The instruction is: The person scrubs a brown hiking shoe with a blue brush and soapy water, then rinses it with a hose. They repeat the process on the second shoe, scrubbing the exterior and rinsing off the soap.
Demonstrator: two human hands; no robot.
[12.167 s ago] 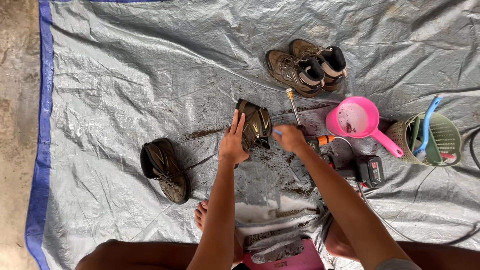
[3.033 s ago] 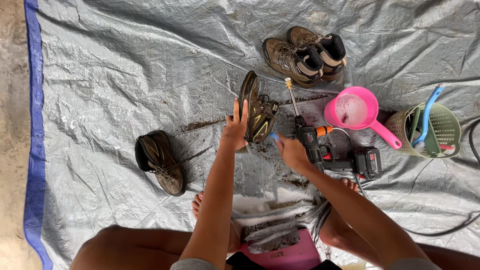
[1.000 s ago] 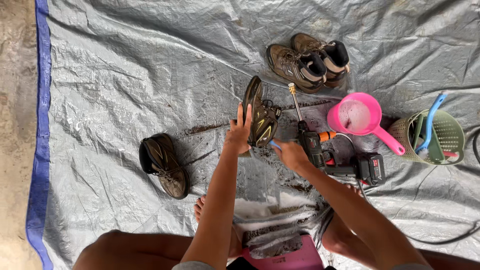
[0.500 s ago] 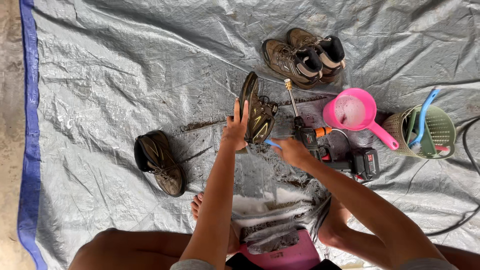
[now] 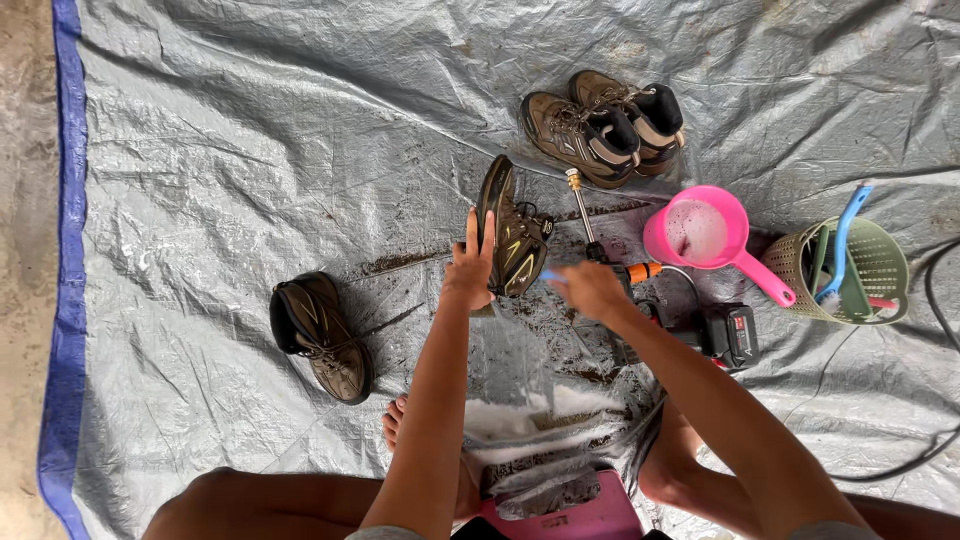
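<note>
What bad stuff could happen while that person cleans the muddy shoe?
The muddy shoe stands on its edge, steadied only by the left hand, so it may tip over. The right hand works right beside the cordless sprayer; splashed dirt could perhaps reach the pair of boots nearby. The pink scoop could get knocked over.

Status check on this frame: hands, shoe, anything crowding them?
Left hand props muddy shoe on edge. Right hand beside it, grip unclear. Cordless sprayer close by.
</note>
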